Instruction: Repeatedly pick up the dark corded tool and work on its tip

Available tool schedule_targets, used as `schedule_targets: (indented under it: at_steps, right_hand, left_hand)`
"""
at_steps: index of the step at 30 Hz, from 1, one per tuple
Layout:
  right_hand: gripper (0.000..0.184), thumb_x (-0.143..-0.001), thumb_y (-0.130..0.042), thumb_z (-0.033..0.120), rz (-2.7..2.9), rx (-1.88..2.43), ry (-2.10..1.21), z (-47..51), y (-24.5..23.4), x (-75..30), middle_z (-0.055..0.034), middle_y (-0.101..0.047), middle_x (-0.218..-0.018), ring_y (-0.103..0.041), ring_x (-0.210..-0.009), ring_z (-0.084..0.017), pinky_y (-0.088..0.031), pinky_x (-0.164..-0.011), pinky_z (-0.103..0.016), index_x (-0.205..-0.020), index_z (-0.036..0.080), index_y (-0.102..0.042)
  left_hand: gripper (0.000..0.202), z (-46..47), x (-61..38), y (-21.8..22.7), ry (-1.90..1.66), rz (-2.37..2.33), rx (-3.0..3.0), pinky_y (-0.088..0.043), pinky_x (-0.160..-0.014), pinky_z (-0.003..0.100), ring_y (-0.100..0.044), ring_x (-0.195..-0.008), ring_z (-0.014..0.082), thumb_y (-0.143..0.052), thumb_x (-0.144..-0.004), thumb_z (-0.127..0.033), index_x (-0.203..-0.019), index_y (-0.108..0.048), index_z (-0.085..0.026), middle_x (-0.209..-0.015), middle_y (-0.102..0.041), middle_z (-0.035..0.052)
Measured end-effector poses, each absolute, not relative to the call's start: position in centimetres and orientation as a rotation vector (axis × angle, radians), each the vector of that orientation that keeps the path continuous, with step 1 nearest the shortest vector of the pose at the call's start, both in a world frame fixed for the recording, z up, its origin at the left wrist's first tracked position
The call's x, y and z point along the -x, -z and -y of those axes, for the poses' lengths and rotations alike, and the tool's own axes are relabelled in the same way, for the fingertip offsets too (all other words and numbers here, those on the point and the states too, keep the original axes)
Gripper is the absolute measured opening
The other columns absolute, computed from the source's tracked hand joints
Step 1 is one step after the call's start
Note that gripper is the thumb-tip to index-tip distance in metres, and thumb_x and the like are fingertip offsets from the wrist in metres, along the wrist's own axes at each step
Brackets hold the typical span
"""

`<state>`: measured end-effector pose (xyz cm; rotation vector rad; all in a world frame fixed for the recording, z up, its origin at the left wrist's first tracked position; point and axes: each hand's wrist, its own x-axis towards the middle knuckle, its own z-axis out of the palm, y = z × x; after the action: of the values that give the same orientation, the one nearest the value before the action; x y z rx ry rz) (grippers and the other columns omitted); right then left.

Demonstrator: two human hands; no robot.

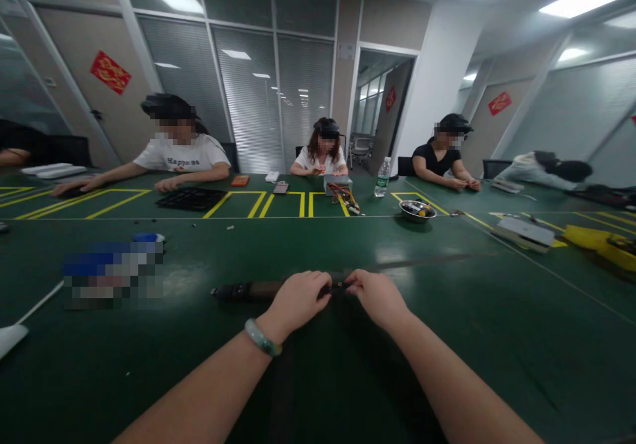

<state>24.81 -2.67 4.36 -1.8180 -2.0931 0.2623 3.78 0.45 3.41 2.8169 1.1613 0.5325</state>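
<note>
A long, dark, narrow strip-like object (248, 290) lies flat on the green table (447, 338) in front of me. My left hand (298, 301), with a pale green bangle on the wrist, is closed over its middle. My right hand (377, 296) is closed with the fingertips pinching the strip's right end. The two hands nearly touch. What exactly the dark object is cannot be made out.
A blurred blue and white item (113, 275) lies to the left. Across the table sit several people, with a black tray (191, 198), a metal bowl (417, 211), a water bottle (382, 177), a grey box with coloured wires (340, 189) and a yellow object (601, 242).
</note>
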Motion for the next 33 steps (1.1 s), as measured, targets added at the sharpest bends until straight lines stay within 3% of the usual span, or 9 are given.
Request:
schedule_targets:
  at_steps: [4,12,24,33]
  right_hand:
    - [0.009,-0.084,-0.063,0.027,2.144,1.802,-0.259,2.9,-4.3,-24.5,0.0030,-0.070,-0.081,-0.064,-0.076,-0.018,-0.043,-0.069,-0.027,-0.088,0.029,-0.070]
    - [0.010,-0.081,-0.066,0.028,2.239,1.669,-0.147,2.8,-4.4,-24.2,0.0010,-0.068,-0.082,-0.061,-0.081,-0.019,-0.043,-0.076,-0.030,-0.088,0.028,-0.073]
    - [0.005,-0.081,-0.069,0.030,2.222,1.527,-0.228,2.7,-4.2,-24.1,0.0019,-0.067,-0.084,-0.059,-0.084,-0.019,-0.041,-0.085,-0.034,-0.085,0.027,-0.072]
    - [0.004,-0.084,-0.067,0.027,2.252,1.463,-0.127,2.3,-3.3,-23.9,0.0012,-0.068,-0.085,-0.058,-0.086,-0.019,-0.037,-0.085,-0.034,-0.084,0.025,-0.070]
  left_hand:
    - [0.012,-0.2,-3.3,-3.9,-0.512,-1.101,-2.848,-0.045,-0.076,0.032,-0.061,-0.085,0.0185,-0.055,-0.088,-0.032,-0.097,-0.059,-0.025,-0.094,-0.065,0.0007]
    - [0.012,0.0,-3.0,-3.8,-0.558,-1.057,-2.845,-0.045,-0.078,0.030,-0.062,-0.088,0.0183,-0.056,-0.087,-0.029,-0.097,-0.061,-0.025,-0.095,-0.065,0.0007]
    - [0.012,-0.2,-2.8,-3.6,-0.596,-1.038,-2.822,-0.044,-0.076,0.031,-0.062,-0.085,0.0177,-0.056,-0.086,-0.030,-0.096,-0.061,-0.025,-0.093,-0.065,-0.0007]
    - [0.009,-0.2,-2.9,-3.9,-0.585,-1.026,-2.849,-0.043,-0.072,0.030,-0.061,-0.083,0.0171,-0.056,-0.088,-0.031,-0.091,-0.060,-0.024,-0.091,-0.065,-0.0014]
